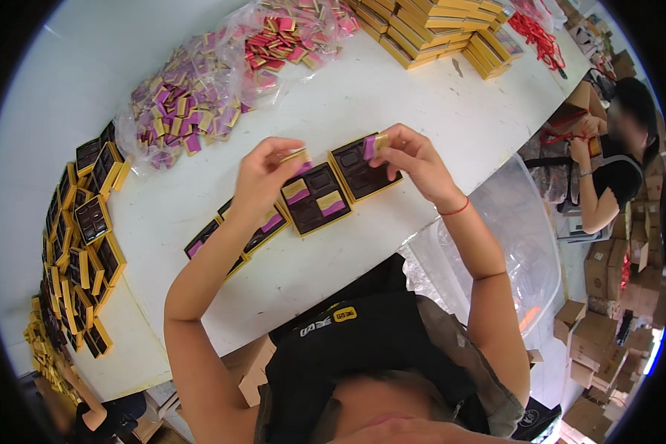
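Observation:
My right hand (419, 160) pinches a small gold-and-purple wrapped square (374, 146), probably a chocolate, over the upper part of a gold-edged box (359, 177) with a dark compartment tray. In my left hand (263, 174) another wrapped square (301, 161) is pinched, just above the upper left of the middle box (314, 220). Two wrapped squares (331, 203) lie in that box, in diagonally opposite compartments. Further left, partly hidden by my left forearm, are a box (263, 235) holding a wrapped square and another box (203, 238) with a purple piece showing.
Clear bags of purple-and-gold squares (174, 111) and red-pink squares (281, 48) lie beyond my hands. Open trayed boxes (81, 244) are piled at left, yellow boxes (429, 33) stacked at the back. A clear plastic bin (522, 244) stands right; a person (614, 163) works beyond it.

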Available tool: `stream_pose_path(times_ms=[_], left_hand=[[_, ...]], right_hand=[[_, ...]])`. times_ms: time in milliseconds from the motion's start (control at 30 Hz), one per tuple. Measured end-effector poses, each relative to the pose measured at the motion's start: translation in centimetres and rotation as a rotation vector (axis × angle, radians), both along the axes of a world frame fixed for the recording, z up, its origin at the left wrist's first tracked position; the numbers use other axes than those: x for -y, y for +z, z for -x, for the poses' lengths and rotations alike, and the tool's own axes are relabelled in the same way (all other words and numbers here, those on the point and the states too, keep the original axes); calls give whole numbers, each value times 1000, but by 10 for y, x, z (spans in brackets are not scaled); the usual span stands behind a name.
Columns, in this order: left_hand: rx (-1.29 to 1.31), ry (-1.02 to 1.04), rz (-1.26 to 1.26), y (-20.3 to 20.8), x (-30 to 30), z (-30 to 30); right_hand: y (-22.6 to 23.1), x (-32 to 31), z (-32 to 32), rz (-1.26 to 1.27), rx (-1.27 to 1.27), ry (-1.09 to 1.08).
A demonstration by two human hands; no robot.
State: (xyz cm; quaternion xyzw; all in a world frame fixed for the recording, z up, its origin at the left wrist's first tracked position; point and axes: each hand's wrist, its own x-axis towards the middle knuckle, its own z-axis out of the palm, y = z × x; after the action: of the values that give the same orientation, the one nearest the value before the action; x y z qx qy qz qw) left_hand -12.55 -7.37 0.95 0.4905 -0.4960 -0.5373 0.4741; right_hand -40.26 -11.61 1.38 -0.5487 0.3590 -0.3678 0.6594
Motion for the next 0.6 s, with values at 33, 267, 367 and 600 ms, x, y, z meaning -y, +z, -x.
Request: stream_pose_path(times_ms=[33, 267, 367, 600], left_hand=[[47, -31, -99, -4, 8, 15], [426, -69, 142, -31, 39, 74], [672, -30, 234, -34, 42, 73], [897, -54, 452, -34, 28, 67]], right_hand=[[-3, 0, 8, 80, -69, -38], [-18, 7, 28, 528, -430, 3], [-20, 12, 32, 614, -510, 119], [-36, 7, 36, 864, -625, 64]])
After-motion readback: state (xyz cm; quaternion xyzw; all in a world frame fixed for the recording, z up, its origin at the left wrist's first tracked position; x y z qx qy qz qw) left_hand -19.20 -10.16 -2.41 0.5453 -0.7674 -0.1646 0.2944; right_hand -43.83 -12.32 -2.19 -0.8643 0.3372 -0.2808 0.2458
